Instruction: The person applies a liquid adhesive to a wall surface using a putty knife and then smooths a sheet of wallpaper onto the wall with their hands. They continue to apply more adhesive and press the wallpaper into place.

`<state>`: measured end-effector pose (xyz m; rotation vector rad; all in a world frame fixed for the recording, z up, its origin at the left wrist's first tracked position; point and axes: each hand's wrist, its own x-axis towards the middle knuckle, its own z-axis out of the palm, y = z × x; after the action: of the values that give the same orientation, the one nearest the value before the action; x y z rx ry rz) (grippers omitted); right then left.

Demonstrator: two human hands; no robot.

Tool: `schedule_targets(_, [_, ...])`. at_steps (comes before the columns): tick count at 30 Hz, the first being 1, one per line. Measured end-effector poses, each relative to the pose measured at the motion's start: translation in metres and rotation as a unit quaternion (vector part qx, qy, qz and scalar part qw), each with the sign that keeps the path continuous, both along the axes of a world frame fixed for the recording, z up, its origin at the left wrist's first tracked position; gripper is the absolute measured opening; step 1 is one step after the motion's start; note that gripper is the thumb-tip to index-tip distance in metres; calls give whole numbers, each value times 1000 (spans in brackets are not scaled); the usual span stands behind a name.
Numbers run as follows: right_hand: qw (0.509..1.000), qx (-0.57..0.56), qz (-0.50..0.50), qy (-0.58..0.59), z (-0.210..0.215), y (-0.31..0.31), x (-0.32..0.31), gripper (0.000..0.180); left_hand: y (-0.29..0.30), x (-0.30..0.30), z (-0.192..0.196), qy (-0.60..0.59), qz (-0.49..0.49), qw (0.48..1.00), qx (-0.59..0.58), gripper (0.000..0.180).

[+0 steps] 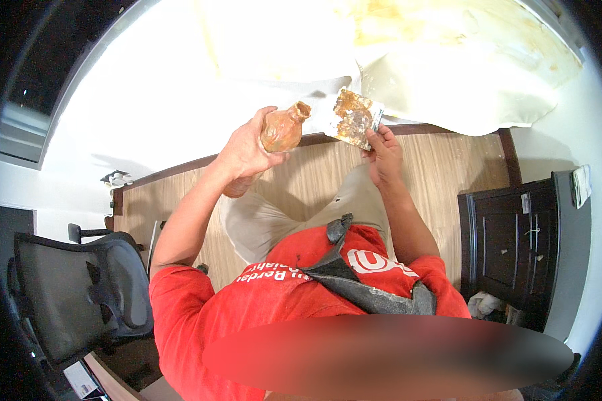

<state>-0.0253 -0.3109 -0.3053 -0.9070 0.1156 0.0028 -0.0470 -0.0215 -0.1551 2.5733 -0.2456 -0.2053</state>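
Observation:
My left hand (246, 148) is wrapped round an orange-brown, bottle-shaped vessel (283, 131) with a narrow neck. It is tilted, its mouth toward the upper right, and its lower end shows below my palm. To the right, my right hand (385, 158) pinches a flat, roughly square white card (354, 117) by its lower right corner. Brown and yellowish smears cover most of the card's face. A small gap separates the card from the vessel's mouth; they do not touch.
Ahead spreads a bright, overexposed white surface with a stained pale sheet (458, 87). A black mesh office chair (73, 287) stands at left, a dark wooden cabinet (505, 244) at right. Wood-look flooring (441, 160) lies beneath. A dark cloth strap (354, 277) crosses my red shirt.

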Motion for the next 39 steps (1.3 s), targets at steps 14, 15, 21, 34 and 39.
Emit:
schedule_targets(14, [956,-219,3,-195,54,-22,6,35,-23,7,97,-33,-15,985,170,90])
schedule_targets(15, [950,-215,26,-224,58,-28,10,38,-25,8,103,-33,-20,983,178,90])
schedule_targets(21, [855,-402,-84,-318,95,-26,30,36,-32,33,131,-64,-19,963,259,87])
schedule_targets(34, [489,-530,-297,-626,135,-20,73,38,-44,63,168,-189,-99,907,363,82])
schedule_targets(39, [437,-551,-307,-642,121,-24,81,37,-51,71,179,-257,-125,863,416,77])
